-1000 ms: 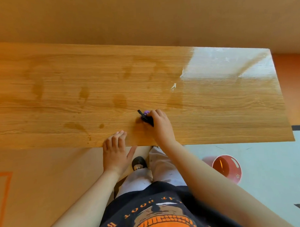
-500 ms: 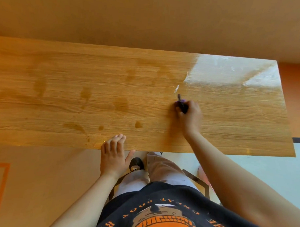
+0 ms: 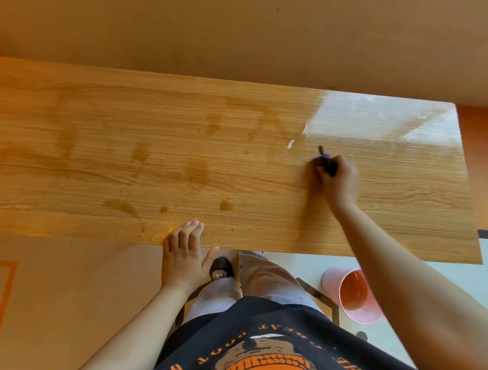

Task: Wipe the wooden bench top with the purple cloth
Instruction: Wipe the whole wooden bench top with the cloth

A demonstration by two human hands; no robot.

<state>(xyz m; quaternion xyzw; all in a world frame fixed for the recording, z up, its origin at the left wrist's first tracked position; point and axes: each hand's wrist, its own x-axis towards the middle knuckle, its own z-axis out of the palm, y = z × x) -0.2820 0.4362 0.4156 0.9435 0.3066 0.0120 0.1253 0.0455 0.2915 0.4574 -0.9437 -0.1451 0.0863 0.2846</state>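
A: Hands first: what is each one doing?
B: Well, the right hand (image 3: 339, 181) is curled round a crumpled purple cloth (image 3: 323, 156), pressing it on the long light-wood desk (image 3: 126, 161) at two o'clock from the person. The left hand (image 3: 181, 253) lies flat, fingers straight, on the near edge at eleven o'clock.
A: And the cloth?
B: Mostly hidden under the fingers (a dark strip pokes out at twelve o'clock). Darker brown patches (image 3: 198, 171) spread at ten o'clock; a round pink plastic bucket (image 3: 352, 297) stands on the floor at four o'clock.

An indoor room, sort unclear: a bench (image 3: 181, 159) is standing along a plain tan wall (image 3: 260, 40), and a pink bucket (image 3: 330, 283) is sitting on a tape-lined floor (image 3: 61, 302).
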